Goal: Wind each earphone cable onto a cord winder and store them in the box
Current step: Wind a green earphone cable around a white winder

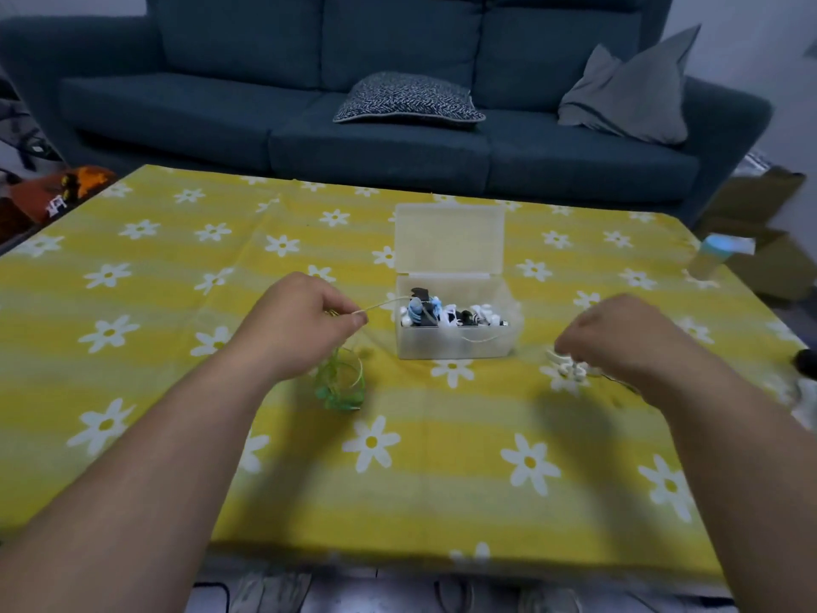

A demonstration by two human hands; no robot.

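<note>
A clear plastic box with its lid raised stands mid-table, holding several wound earphones in black, white and blue. My left hand pinches a thin pale-green earphone cable; one strand runs from my fingers to the box, and loose green loops hang below my hand over the cloth. My right hand is right of the box, fingers curled over a white cord winder that lies on the cloth. Whether the fingers grip the winder is hidden.
The table carries a yellow cloth with white daisies. A blue sofa with cushions stands behind it. A blurred pale bottle sits at the right edge, with a dark object near it. Cardboard boxes stand further right.
</note>
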